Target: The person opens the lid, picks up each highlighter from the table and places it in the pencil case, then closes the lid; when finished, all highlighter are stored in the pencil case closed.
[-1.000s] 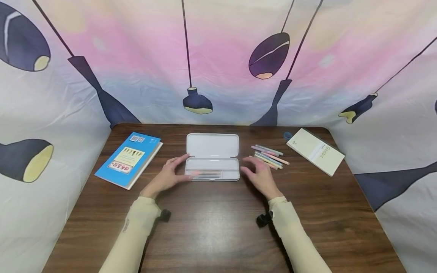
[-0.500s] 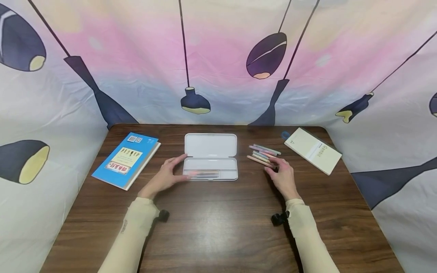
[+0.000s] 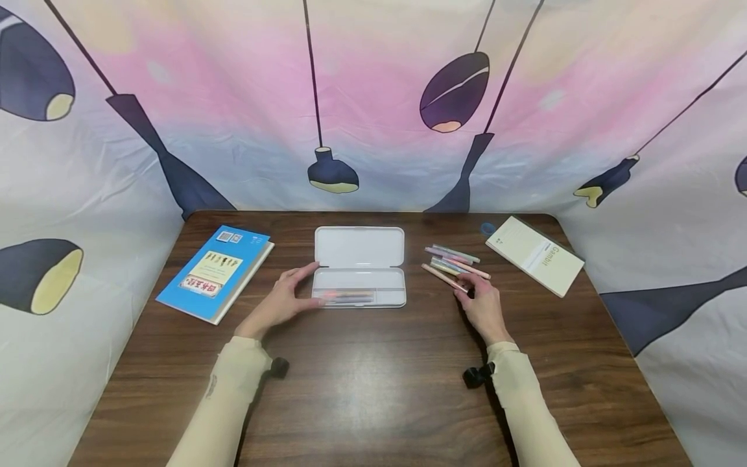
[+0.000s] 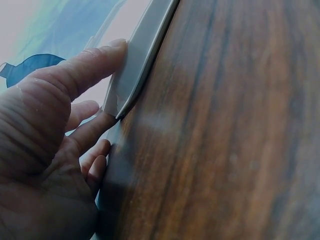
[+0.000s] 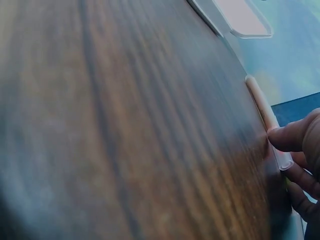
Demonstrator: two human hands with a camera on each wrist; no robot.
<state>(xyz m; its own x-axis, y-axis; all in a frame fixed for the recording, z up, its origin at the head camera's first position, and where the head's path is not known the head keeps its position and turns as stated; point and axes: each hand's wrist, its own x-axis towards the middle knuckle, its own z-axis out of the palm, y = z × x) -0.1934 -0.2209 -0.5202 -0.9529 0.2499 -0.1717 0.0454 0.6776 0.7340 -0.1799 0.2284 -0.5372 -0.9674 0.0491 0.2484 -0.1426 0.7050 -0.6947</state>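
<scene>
A white pencil case (image 3: 390,279) lies with its lid raised at the back, and several pens (image 3: 350,297) rest in its front compartment. My left hand (image 3: 279,303) holds the case by its left end; in the left wrist view the thumb presses the front wall of the case (image 4: 142,50) and other fingers lie at its corner. To the right, my right hand (image 3: 484,310) pinches the near end of a peach pen (image 3: 439,275). That pen (image 5: 260,100) appears low against the table in the right wrist view. Several pastel pens (image 3: 455,256) lie loosely just beyond the hand.
A blue book (image 3: 213,272) lies on the left of the wooden table (image 3: 362,389). On the right is a cream notebook (image 3: 533,256), with a small blue ring (image 3: 487,228) by its far left corner. A patterned cloth (image 3: 251,97) hangs behind the table.
My right hand has moved from beside the case's right end rightward to the loose pens and now pinches the peach one. The left hand has stayed on the case.
</scene>
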